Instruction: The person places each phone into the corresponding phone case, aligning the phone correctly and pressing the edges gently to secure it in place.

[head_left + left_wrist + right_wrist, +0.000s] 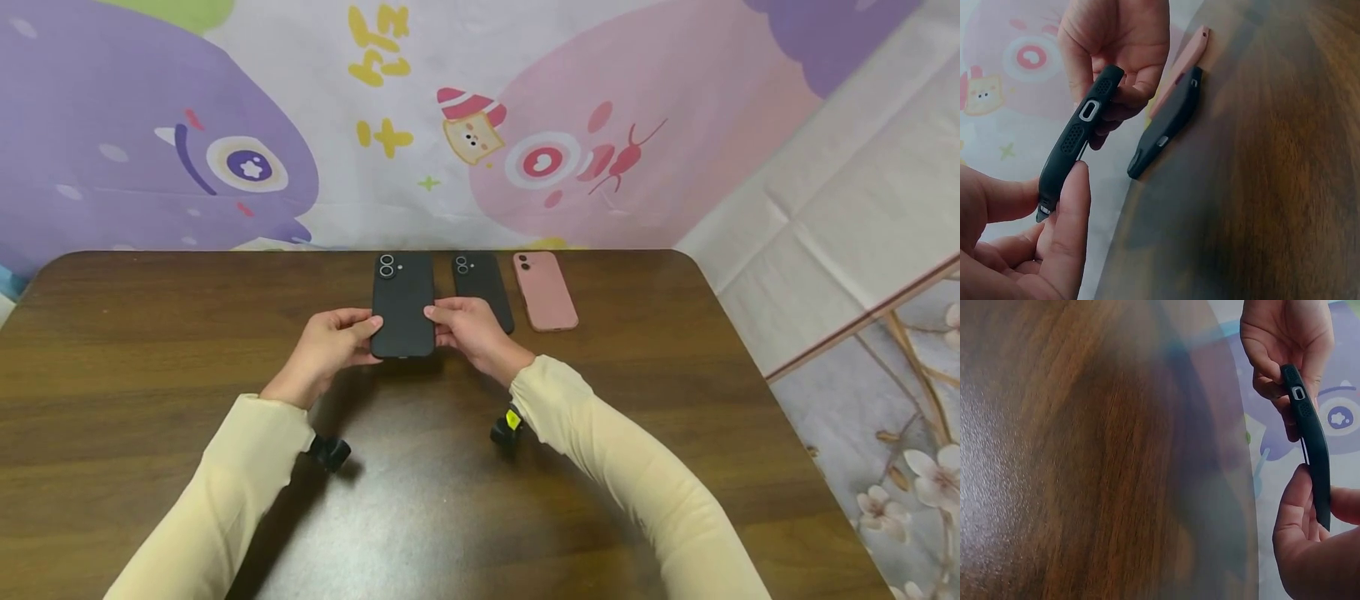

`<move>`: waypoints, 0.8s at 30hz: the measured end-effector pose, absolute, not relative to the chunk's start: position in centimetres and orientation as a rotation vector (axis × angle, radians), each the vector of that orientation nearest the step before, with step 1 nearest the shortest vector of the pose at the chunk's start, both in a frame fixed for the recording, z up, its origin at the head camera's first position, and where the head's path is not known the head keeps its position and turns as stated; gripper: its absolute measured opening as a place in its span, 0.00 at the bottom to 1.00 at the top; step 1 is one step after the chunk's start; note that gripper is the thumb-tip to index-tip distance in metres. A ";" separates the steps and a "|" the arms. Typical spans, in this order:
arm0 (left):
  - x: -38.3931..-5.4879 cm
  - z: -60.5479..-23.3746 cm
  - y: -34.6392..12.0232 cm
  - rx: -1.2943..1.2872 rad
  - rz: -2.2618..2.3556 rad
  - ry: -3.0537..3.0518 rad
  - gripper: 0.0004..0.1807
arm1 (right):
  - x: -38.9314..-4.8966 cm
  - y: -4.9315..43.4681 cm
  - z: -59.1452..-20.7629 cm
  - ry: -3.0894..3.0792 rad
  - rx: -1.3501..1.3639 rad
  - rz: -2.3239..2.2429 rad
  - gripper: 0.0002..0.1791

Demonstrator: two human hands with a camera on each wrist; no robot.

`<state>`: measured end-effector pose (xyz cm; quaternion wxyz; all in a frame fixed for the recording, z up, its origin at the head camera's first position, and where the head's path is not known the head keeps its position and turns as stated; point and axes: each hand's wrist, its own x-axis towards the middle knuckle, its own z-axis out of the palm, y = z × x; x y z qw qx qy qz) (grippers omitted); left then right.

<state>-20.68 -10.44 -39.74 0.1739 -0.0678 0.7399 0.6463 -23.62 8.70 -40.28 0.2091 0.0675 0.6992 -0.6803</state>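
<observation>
A black phone case (402, 304) is held up over the far part of the table, its back with two ringed camera openings facing the head view. At its left edge, my left hand (324, 350) pinches it between thumb and fingers. The right hand (480, 333) grips the opposite edge the same way. Both wrist views show the case's lower end with its oblong port opening (1089, 110) and dotted speaker grilles. A second black phone case (482, 292) lies behind the right hand, partly covered by it. To the right of that lies a pink phone case (546, 292).
All of this is at the far side of a brown wooden table (420, 517). A cartoon-printed cloth (405, 200) hangs right behind the table's back edge. Floral fabric (900, 467) is on the right. Small black cameras (330, 452) sit at both wrists.
</observation>
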 end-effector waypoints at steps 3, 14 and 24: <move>-21.1 -39.9 -10.4 -0.195 1.826 2.099 0.25 | -24.0 8.7 -40.5 1.950 0.195 -1.896 0.18; -22.2 -40.6 -10.4 -0.200 1.814 2.097 0.26 | -25.3 8.4 -41.3 1.975 0.201 -1.877 0.18; -23.0 -41.2 -10.4 -0.242 1.797 2.081 0.25 | -26.3 7.9 -42.0 1.991 0.236 -1.838 0.20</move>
